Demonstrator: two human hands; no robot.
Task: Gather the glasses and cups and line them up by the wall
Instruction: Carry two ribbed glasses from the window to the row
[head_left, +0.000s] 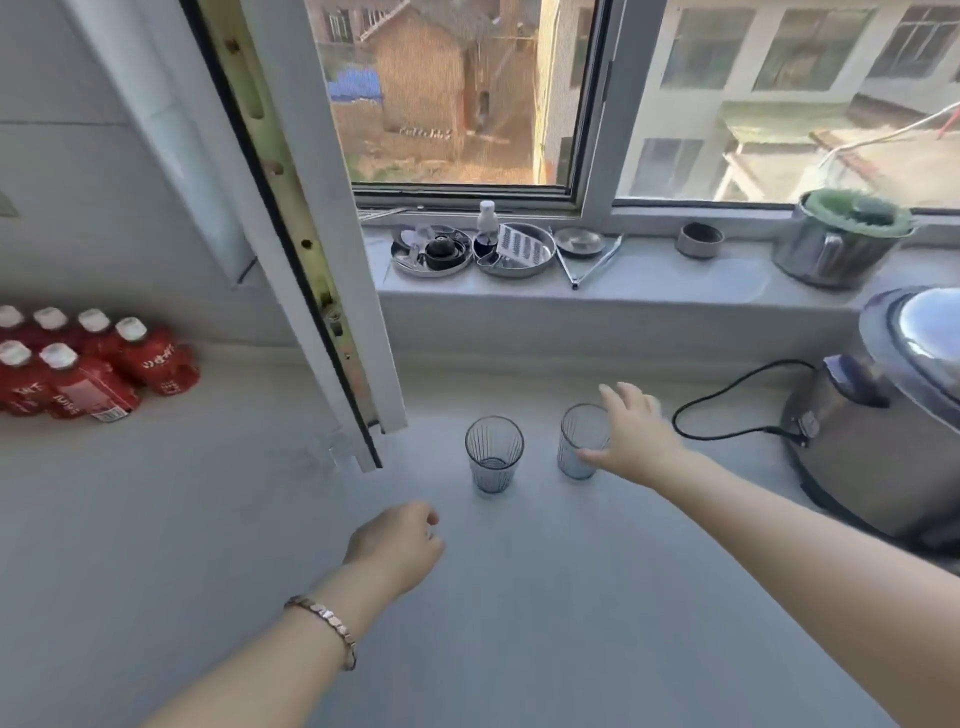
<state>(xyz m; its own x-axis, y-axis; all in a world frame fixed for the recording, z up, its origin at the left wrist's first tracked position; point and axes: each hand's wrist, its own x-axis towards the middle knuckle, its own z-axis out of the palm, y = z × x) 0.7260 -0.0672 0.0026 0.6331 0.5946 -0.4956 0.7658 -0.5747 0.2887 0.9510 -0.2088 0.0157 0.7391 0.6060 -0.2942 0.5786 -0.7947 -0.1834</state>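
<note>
Two ribbed grey glasses stand upright at the centre of the frame on the grey desk (208, 571), a clear gap between them: the left glass (493, 453) alone, the right glass (581, 440) with the right hand (631, 434) around it. That hand is spread, thumb low on the near side and fingers over the far rim; whether it grips firmly I cannot tell. The left hand (396, 545), lower centre, is loosely curled and holds nothing.

The risks, as I judge them: a loose hold could let the smooth glass slip or tip as it is moved toward the wall. Just right of the hand lies the black power cord (727, 400) of the steel cooker (878, 426); a sweeping wrist could snag it. The open window sash (332, 312), left of centre, overhangs the desk near the left glass, so lifting that glass carelessly could knock it.
</note>
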